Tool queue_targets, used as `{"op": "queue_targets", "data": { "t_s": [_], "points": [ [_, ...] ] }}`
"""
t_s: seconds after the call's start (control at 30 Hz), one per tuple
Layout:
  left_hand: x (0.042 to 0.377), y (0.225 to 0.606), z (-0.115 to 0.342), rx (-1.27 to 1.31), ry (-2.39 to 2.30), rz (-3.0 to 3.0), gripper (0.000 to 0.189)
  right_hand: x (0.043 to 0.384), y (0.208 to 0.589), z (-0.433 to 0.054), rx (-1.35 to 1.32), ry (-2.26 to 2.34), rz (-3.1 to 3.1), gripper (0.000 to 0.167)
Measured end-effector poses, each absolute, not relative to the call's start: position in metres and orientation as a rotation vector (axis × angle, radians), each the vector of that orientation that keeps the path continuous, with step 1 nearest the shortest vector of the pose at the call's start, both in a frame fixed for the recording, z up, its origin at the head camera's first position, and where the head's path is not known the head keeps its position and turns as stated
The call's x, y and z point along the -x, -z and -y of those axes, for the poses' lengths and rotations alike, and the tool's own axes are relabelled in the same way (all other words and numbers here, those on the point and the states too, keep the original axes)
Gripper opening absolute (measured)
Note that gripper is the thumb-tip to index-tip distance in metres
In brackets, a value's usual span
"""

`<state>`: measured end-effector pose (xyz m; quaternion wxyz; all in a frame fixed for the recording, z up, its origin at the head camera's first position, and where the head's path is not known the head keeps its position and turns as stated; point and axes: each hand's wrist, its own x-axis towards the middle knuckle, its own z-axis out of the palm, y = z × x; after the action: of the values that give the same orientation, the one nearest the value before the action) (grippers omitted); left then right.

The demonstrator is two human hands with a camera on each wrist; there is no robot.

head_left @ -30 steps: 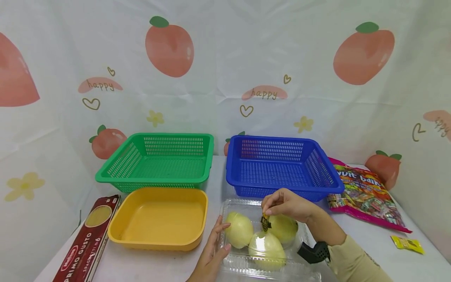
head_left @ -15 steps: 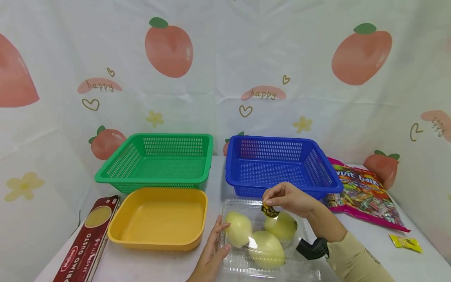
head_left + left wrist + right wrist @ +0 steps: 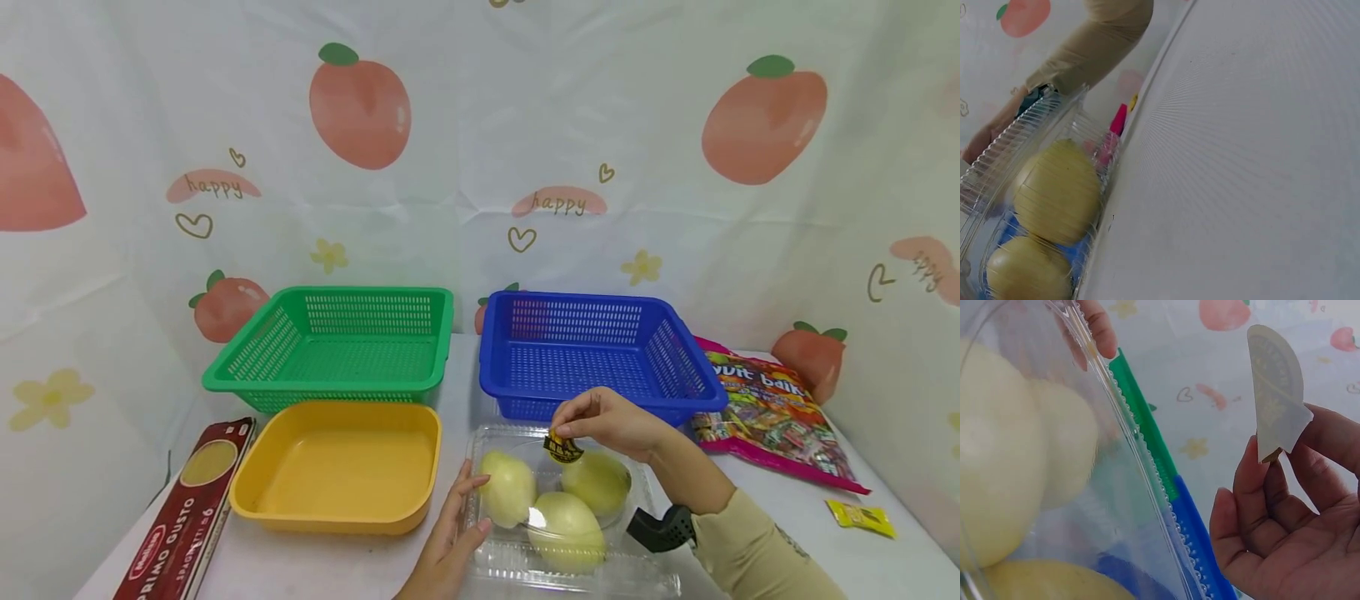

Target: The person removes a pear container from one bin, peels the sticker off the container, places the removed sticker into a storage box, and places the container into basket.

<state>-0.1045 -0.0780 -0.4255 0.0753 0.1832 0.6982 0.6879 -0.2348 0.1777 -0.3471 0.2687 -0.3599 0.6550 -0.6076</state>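
Observation:
A clear plastic clamshell box (image 3: 551, 557) with several pale yellow-green round fruits, one of them this fruit (image 3: 566, 529), lies on the table. My left hand (image 3: 450, 533) rests against its left side, fingers extended and thumb spread along the edge. Above the far part of the lid, my right hand (image 3: 607, 425) pinches a black-and-gold sticker (image 3: 562, 447) between thumb and fingers. The right wrist view shows the pale back of this sticker (image 3: 1275, 390), peeled away and apart from the box. Two fruits show through the box wall (image 3: 1094, 103) in the left wrist view.
A yellow tray (image 3: 337, 521) stands left of the box, beside a red spaghetti pack (image 3: 183, 512). Behind are a green basket (image 3: 322, 385) and a blue basket (image 3: 600, 396). On the right lie a candy bag (image 3: 780, 417) and a small yellow packet (image 3: 861, 518).
The right hand has moved up slightly, then a little left, and the sticker has turned so its printed face shows. The left hand stays in place on the box.

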Motion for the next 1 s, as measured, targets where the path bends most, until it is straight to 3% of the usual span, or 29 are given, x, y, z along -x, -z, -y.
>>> {"op": "queue_targets", "data": {
  "t_s": [0.63,0.8,1.0],
  "points": [
    [0.108,0.421,0.082,-0.540,-1.984,-2.174,0.044,0.232,0.328,-0.178,0.893,1.549,-1.867,0.016],
    [0.106,0.409,0.087,-0.479,-1.924,-2.282,0.046,0.233,0.322,-0.174,0.882,1.530,-1.906,0.014],
    [0.102,0.387,0.099,-0.594,-1.980,-2.383,0.043,0.235,0.314,-0.163,0.861,1.502,-1.944,0.010]
  ]
}}
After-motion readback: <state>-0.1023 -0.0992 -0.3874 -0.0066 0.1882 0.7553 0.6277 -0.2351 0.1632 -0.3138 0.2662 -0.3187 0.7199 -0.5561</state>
